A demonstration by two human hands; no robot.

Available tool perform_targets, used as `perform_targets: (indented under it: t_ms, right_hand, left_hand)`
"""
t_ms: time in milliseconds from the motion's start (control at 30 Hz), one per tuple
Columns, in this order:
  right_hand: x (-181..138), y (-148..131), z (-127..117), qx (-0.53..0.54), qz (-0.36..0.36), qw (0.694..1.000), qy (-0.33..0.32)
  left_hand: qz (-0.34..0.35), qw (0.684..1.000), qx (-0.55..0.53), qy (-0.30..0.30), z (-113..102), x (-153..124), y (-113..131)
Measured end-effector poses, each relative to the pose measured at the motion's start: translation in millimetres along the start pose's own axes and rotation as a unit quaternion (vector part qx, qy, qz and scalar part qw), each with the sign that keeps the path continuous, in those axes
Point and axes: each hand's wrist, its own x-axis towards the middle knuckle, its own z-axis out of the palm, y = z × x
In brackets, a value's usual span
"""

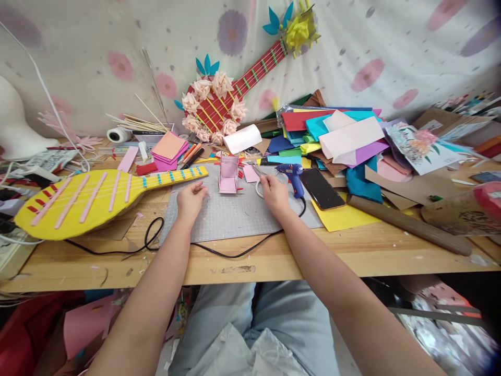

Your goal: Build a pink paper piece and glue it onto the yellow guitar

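A black cord (235,256) curves over the wooden table (274,271) on the near side of both hands, passing beneath the right forearm. Above a grey cutting mat (219,222), the left hand (191,201) is loosely curled; whether its fingertips pinch anything cannot be told. A yellow model lute (84,203) lies to that hand's left. The right hand (274,194) grips scissors (257,189), blades pointing away. Just right of it sits a blue glue gun (293,177), with a dark phone (321,188) farther right. Between the hands and slightly beyond them stands a small pink chair-shaped piece (228,184). Well beyond, a flower-trimmed red guitar (239,86) leans against a floral cloth (176,31).
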Motion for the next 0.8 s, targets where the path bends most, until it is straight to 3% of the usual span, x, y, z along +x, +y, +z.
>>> perform_targets:
  t_ms: [100, 300, 600, 800]
  right_hand:
    - [7, 3, -1, -0.007, 0.013, 1.0, -0.025]
    - [23, -9, 8, -0.074, -0.046, 0.993, -0.083]
    - [63, -34, 31, -0.181, -0.132, 0.963, -0.147]
    - [73, -39, 34, -0.221, -0.122, 0.947, -0.201]
  left_hand:
    - [0.021, 0.998, 0.059, 0.013, -3, 1, 2]
    - [0.015, 0.993, 0.114, 0.004, -9, 1, 7]
    - [-0.039, 0.998, 0.04, 0.001, -14, 7, 3]
    - [-0.043, 0.999, -0.028, -0.01, -12, 11, -3]
